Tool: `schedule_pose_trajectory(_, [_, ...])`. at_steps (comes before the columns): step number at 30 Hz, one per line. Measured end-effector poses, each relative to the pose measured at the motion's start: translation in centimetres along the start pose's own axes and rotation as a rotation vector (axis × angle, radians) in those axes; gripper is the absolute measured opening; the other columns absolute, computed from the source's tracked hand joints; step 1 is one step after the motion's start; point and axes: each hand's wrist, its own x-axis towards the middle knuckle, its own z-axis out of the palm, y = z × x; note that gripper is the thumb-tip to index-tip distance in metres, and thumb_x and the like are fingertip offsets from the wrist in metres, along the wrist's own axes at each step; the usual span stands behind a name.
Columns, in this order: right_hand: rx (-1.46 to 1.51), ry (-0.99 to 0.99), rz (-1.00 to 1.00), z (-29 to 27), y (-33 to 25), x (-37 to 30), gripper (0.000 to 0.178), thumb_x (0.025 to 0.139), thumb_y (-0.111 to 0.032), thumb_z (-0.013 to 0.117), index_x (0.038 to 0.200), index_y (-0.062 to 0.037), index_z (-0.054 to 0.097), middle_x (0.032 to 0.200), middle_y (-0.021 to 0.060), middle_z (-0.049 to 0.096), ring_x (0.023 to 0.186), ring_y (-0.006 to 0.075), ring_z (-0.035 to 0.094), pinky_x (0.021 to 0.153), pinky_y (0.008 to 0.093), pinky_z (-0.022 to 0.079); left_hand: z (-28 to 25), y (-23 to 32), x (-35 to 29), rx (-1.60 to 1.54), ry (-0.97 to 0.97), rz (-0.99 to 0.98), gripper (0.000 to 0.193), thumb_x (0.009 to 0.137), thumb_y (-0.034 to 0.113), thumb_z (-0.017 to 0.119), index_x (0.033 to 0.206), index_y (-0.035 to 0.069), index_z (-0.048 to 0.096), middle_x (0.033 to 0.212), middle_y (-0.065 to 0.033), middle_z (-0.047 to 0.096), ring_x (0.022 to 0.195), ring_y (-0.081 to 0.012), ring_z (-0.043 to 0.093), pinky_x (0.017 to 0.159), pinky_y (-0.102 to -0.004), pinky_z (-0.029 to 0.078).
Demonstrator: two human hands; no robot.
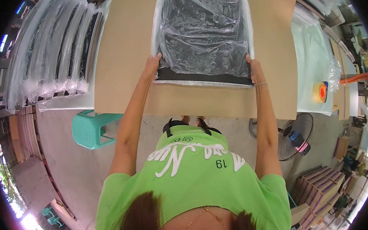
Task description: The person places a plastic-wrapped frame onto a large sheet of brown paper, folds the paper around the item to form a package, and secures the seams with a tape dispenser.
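Note:
A flat black panel (203, 36), covered in crinkled clear plastic film, lies on a sheet of brown cardboard (123, 69). Its near edge shows a bare black strip and a pale rim. My left hand (153, 65) grips the panel's left edge near the close corner, thumb on top and the other fingers mostly hidden. On the opposite edge my right hand (255, 70) holds it the same way, with a bracelet at the wrist. Both arms are stretched forward.
Several plastic-wrapped panels (55, 44) stand in a row on the left. A tape roll (320, 92) sits on the right. Below the table are a green stool (89, 130), a fan (303, 122) and stacked cardboard (320, 186).

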Motion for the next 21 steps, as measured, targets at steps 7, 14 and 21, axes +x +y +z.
schedule_pose_trajectory(7, [-0.042,-0.002,-0.01,-1.0,0.8,1.1,0.043,0.089,-0.027,0.06,0.11,0.0102,0.055,0.102,0.0157,0.063,0.09,0.024,0.061,0.083,0.0352,0.047,-1.0,-2.0,1.6,0.054,0.008,0.093,0.044,0.091,0.032,0.054,0.109,-0.008,0.053,0.09,-0.0119,0.06,0.079,-0.0185,0.055,0.068,-0.0357,0.044])
schedule_pose_trajectory(14, [-0.021,0.038,-0.003,-1.7,1.2,2.3,0.043,0.086,-0.026,0.065,0.107,0.0099,0.056,0.099,0.0147,0.064,0.087,0.0236,0.062,0.079,0.0345,0.048,-0.7,-2.1,2.2,0.023,0.026,0.059,0.036,0.092,0.025,0.053,0.108,-0.006,0.056,0.092,-0.0104,0.062,0.081,-0.0192,0.058,0.072,-0.0361,0.047])
schedule_pose_trajectory(21, [0.008,0.073,0.013,-2.0,1.5,3.4,0.042,0.082,-0.028,0.071,0.101,0.0083,0.061,0.09,0.0107,0.064,0.078,0.021,0.06,0.072,0.034,0.047,-0.2,-1.6,2.2,-0.011,-0.029,0.066,0.033,0.092,0.023,0.052,0.109,-0.006,0.056,0.096,-0.01,0.062,0.086,-0.0196,0.058,0.08,-0.0367,0.046])
